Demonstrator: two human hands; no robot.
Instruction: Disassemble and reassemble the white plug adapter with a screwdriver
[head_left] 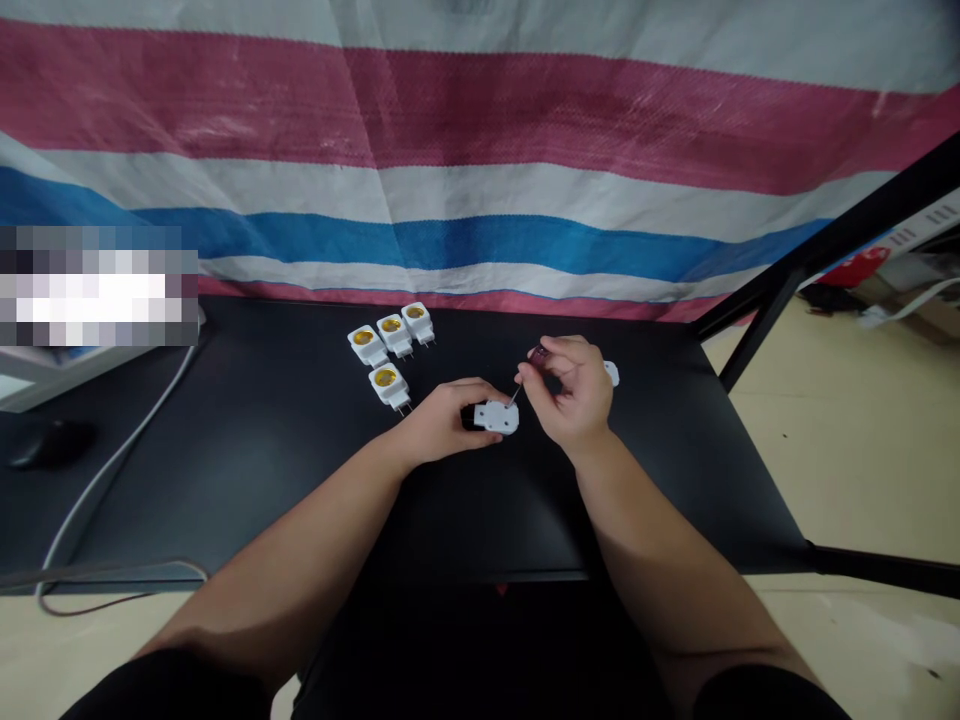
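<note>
Nearest to the person, 2 bare arms reach out over a black table (262, 470). The floor shows pale at the right.

A bit farther, the left hand (442, 420) lies on the table. It is curled around a white plug piece (496, 416) and holds it down near the middle of the table. The piece pokes out of the right side of that hand.

Just to the right, the right hand (574, 395) is lifted a little. Its fingers pinch a small screwdriver (537, 354) with a dark red handle. The thin tip points down and left, right at the white plug piece. I cannot tell if the tip touches it.

A small white part (612, 374) peeks out from behind the right hand.

To the left of the hands, 1 white socket (388, 383) with a yellow middle lies alone. Just past it, 3 more sockets (394, 333) sit in a row.

Far off to the left are a dark mouse (49, 440) and a grey cable (105, 480).

At the far side hangs a striped sheet (480, 200) in red, white and blue. A black metal bar (825, 245) slants up on the right.
</note>
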